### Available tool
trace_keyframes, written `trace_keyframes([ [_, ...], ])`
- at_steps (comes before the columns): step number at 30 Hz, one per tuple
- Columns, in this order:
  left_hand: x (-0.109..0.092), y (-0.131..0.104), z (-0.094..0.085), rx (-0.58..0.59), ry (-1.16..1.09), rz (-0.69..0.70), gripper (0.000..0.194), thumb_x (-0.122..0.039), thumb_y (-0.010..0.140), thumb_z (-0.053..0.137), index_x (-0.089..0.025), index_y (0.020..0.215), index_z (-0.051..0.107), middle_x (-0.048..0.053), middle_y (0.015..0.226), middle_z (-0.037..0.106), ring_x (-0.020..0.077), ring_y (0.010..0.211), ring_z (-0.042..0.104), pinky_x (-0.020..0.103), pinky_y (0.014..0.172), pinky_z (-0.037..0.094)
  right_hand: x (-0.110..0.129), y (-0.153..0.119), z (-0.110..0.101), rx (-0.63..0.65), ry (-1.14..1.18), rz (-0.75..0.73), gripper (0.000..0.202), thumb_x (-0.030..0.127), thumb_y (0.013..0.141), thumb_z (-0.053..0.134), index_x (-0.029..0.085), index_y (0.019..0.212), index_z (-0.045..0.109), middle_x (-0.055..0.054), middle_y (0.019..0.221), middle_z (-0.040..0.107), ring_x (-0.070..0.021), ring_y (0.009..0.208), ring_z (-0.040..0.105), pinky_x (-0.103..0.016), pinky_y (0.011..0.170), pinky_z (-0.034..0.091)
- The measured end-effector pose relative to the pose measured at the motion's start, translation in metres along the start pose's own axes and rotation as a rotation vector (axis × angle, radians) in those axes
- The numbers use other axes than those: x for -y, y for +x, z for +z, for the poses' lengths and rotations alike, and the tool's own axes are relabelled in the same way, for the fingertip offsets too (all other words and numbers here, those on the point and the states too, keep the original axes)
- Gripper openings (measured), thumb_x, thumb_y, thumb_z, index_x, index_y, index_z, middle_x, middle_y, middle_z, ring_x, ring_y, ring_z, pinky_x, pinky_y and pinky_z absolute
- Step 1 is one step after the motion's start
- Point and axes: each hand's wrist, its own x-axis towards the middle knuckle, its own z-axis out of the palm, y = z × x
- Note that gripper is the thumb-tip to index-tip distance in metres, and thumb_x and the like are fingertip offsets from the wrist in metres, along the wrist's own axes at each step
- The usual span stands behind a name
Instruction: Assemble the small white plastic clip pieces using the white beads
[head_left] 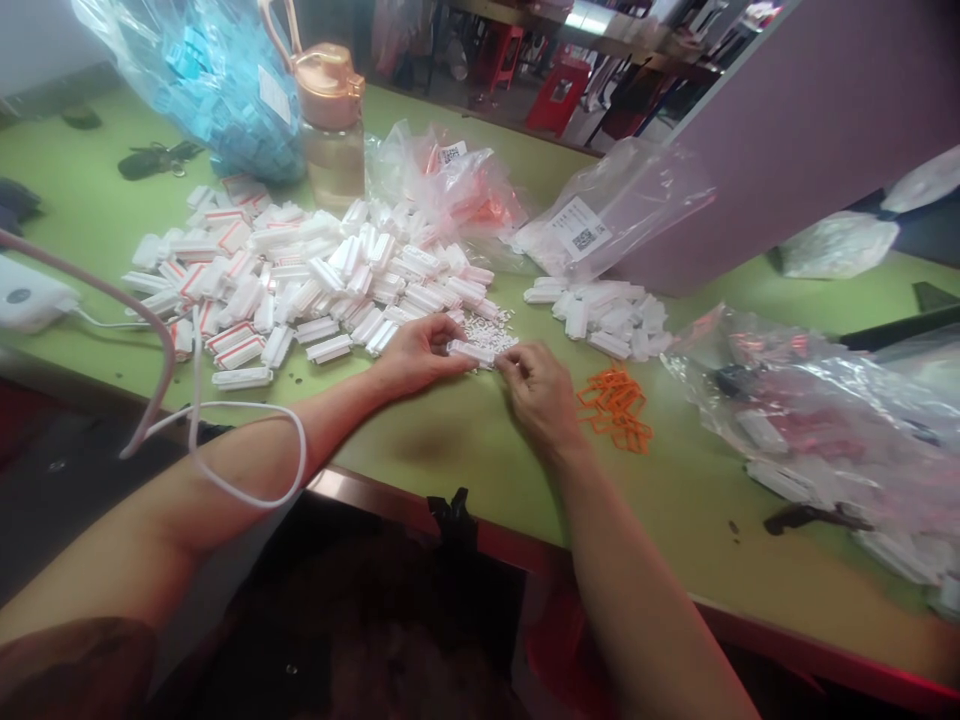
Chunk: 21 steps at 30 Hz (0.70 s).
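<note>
My left hand (pixel 421 354) pinches a small white rectangular plastic casing (pixel 471 352) by its left end. At the casing's right end, the fingers of my right hand (pixel 538 388) are pressed together; whatever may be between them is too small to make out. Just behind the casing lies a little heap of tiny white parts (pixel 491 328). A large pile of similar white casings (pixel 300 270), some with orange-red edging, spreads to the left and behind my left hand. Right of my right hand sits a small pile of orange rectangular frames (pixel 616 405).
Behind the pile stand a drink bottle (pixel 335 165) and a bag of blue parts (pixel 240 110). Translucent white pieces (pixel 607 312) lie beyond the orange frames. Plastic bags (pixel 832 410) cover the table's right side. A white cable (pixel 247 405) loops over my left forearm.
</note>
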Motion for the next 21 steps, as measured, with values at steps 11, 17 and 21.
trace_keyframes([
  [11, -0.005, -0.008, 0.003, 0.187, -0.008, -0.015, 0.042, -0.028, 0.063, 0.079, -0.017, 0.094, 0.053, -0.005, 0.070, 0.059, 0.0056, 0.059, 0.054, 0.020, 0.058, 0.042, 0.033, 0.000, 0.000, -0.105, 0.207, -0.058, 0.019, 0.033, 0.092, 0.055, 0.022, 0.077, 0.057, -0.003, 0.081, 0.060, -0.0155, 0.074, 0.054, -0.031, 0.069, 0.046],
  [17, -0.005, -0.007, 0.003, 0.179, 0.051, -0.010, 0.040, -0.022, 0.061, 0.080, -0.018, 0.093, 0.056, -0.007, 0.063, 0.056, 0.0062, 0.058, 0.053, 0.019, 0.057, 0.041, 0.033, 0.000, 0.005, -0.107, 0.196, -0.072, 0.021, 0.036, 0.093, 0.054, 0.023, 0.077, 0.058, -0.003, 0.081, 0.061, -0.0159, 0.075, 0.055, -0.031, 0.069, 0.046],
  [21, -0.005, -0.007, 0.003, 0.189, 0.047, 0.001, 0.038, -0.021, 0.062, 0.078, -0.017, 0.092, 0.056, -0.006, 0.064, 0.057, 0.0057, 0.058, 0.053, 0.018, 0.057, 0.040, 0.033, 0.000, 0.008, -0.103, 0.160, -0.067, 0.024, 0.038, 0.093, 0.053, 0.023, 0.076, 0.058, -0.004, 0.082, 0.062, -0.0165, 0.075, 0.056, -0.032, 0.070, 0.046],
])
